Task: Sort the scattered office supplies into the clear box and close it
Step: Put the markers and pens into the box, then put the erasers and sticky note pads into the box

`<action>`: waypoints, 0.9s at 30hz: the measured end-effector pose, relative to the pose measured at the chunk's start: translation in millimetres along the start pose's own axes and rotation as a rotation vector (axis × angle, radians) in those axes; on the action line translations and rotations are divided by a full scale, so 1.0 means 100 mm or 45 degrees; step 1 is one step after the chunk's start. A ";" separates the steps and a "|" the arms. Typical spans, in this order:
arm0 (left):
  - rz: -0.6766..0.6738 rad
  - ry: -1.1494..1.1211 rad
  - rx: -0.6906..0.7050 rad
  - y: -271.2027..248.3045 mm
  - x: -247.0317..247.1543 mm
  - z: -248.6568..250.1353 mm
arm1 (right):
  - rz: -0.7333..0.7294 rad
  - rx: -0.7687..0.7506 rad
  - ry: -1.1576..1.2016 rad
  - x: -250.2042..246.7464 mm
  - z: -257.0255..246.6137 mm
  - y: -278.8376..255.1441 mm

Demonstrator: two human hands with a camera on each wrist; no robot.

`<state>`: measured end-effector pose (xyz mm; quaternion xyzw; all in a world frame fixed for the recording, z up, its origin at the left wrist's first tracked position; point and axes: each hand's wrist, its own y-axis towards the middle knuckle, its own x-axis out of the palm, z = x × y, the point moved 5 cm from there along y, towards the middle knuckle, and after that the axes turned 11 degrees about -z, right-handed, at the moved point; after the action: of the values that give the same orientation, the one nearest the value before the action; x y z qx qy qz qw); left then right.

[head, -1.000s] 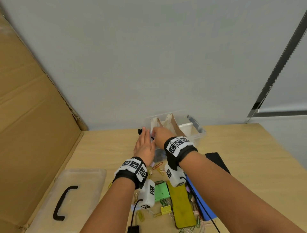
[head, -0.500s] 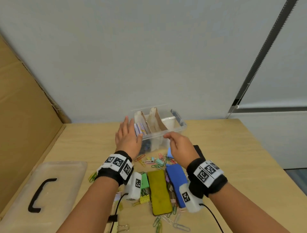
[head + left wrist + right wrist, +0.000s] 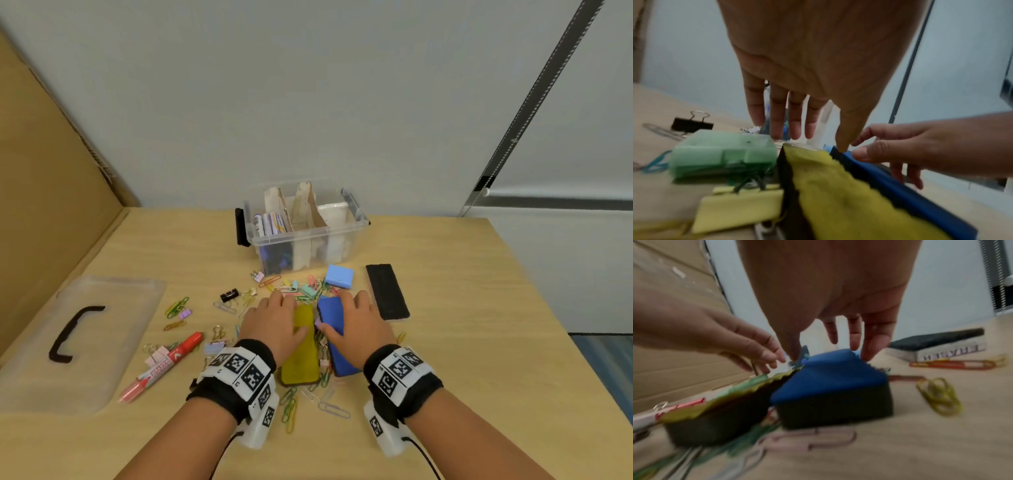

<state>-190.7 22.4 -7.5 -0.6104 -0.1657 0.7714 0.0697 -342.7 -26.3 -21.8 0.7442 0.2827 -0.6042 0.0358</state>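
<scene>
Clear box (image 3: pixel 308 236): far centre of the counter (image 3: pixel 462 342), lid off, split by upright cardboard dividers (image 3: pixel 303 212) so each kind of supply gets its own bay. Markers already stand in the left bay; the other bays are hard to read.

Lid (image 3: pixel 82 339): flat at the counter's left, black handle up, parked well clear of the sorting; closing not yet due.

Yellow eraser (image 3: pixel 301 356) and blue eraser (image 3: pixel 334 329): side by side, felt down, amid loose paper clips (image 3: pixel 291 407) just in front of the box.

Left hand (image 3: pixel 274 325): fingers (image 3: pixel 777 113) straight and spread, over the yellow eraser's far end, holding nothing; contact cannot be told.

Right hand (image 3: pixel 363 325): thumb and fingers (image 3: pixel 873 340) straddling the blue eraser's far end, apparently ready to lift it; not yet closed round it.

Black eraser (image 3: pixel 387 291): right of the blue one, felt up, untouched.

Also scattered: light-blue box (image 3: pixel 339 277), green box (image 3: pixel 721 152), black binder clip (image 3: pixel 228 295), red marker (image 3: pixel 171 359).

Progress, judged: early; most items remain out.
</scene>
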 end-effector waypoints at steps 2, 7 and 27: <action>0.036 0.156 -0.102 -0.01 0.05 0.03 | -0.086 0.053 -0.073 0.09 -0.02 -0.02; 0.069 0.265 -0.227 -0.01 0.14 0.06 | -0.035 0.038 0.209 0.00 0.09 -0.01; 0.113 -1.434 0.078 -0.15 -0.17 -0.30 | -0.186 -0.021 1.383 -0.25 0.31 0.00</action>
<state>-159.4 36.5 7.0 -0.1089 -0.1291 0.9846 -0.0443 -373.1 -47.8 -6.6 0.9272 0.3163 -0.1317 -0.1515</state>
